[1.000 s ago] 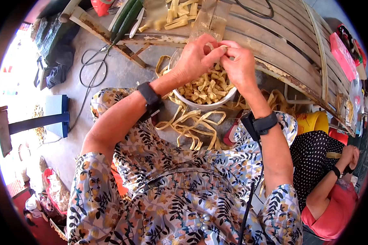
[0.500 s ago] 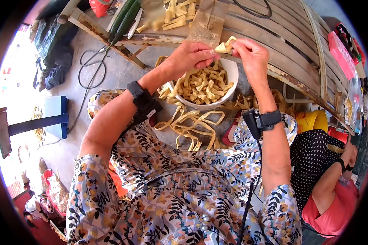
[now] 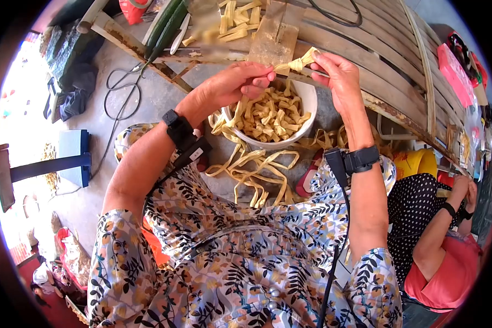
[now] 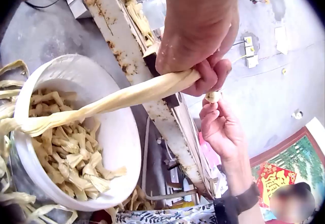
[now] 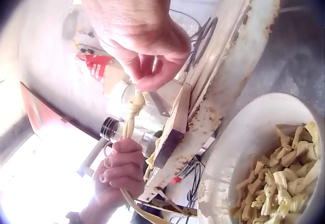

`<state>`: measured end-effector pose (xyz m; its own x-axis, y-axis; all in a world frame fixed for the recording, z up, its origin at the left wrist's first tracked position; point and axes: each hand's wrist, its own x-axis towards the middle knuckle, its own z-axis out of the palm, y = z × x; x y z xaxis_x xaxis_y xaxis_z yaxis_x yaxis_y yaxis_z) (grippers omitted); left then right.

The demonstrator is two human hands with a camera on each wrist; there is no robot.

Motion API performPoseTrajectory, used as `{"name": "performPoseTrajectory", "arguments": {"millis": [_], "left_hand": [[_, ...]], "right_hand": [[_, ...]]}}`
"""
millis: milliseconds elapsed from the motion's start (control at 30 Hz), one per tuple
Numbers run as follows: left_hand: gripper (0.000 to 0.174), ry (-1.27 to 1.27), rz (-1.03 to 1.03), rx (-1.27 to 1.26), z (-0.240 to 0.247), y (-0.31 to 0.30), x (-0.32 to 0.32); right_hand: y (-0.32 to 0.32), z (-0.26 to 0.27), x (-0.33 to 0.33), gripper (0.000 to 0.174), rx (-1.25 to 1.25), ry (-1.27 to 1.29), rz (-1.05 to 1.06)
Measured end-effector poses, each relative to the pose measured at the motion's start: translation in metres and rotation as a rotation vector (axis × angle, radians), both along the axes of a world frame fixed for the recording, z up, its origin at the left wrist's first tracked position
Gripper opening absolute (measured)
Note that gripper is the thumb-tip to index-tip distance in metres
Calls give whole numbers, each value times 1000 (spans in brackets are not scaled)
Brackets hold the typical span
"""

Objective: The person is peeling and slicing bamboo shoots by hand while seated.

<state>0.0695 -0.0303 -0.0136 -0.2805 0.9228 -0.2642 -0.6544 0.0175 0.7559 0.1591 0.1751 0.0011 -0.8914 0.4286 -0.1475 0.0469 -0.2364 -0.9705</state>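
A pale yellow strip with a knot [image 3: 297,64] stretches between my hands above the bucket's far rim. My left hand [image 3: 229,85] has its fingers curled round the strip on one side of the knot. From that hand, the long tail of the strip [image 4: 122,94] runs back across the bucket in the left wrist view. My right hand [image 3: 341,82] pinches the short flared end between thumb and fingertips. Beneath them, the white bucket [image 3: 310,101] holds many knotted pieces [image 3: 273,117] of the same yellow material.
Long loose strips [image 3: 251,169] lie on the floor in front of the bucket. A slatted bench [image 3: 377,65] stands beyond, with a small board [image 3: 273,41], cut yellow pieces [image 3: 238,22] and long green vegetables [image 3: 167,30]. Another person [image 3: 443,257] sits at the right.
The hands, close together a second ago, have drawn apart, left hand moving leftward and down. The knot between them now shows, with its short end fanned out at the right fingertips.
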Motion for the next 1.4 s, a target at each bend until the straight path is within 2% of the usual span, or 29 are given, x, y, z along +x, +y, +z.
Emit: {"name": "performPoseTrajectory", "arguments": {"millis": [67,200,333,367,467,567,667,767,1000,1400], "left_hand": [[21,123,-2,-67,8,3,-5],[22,893,95,-185,7,6,-33],[20,1094,302,-287,18,10,-53],[20,1053,357,-285,24,13,-49],[20,1043,312,-257,27,18,-55],[22,887,235,-207,28,19,-62],[23,756,265,-192,27,22,-68],[23,719,314,-194,26,28,-76],[23,817,380,-258,30,39,-81],[22,950,435,-313,22,52,-87]], "right_hand": [[0,3,-6,17,7,2,-16],[7,0,-27,17,11,29,-116],[4,-2,-47,16,-74,94,-167],[2,-1,-50,16,-101,114,-164],[-5,11,-52,15,-139,109,-118],[-9,18,-55,16,-96,104,-61],[-9,9,-60,17,-46,145,-49],[-6,-3,-71,17,-104,188,-90],[-2,-7,-84,17,-178,209,-149],[-1,-9,-88,14,-166,220,-222]]}}
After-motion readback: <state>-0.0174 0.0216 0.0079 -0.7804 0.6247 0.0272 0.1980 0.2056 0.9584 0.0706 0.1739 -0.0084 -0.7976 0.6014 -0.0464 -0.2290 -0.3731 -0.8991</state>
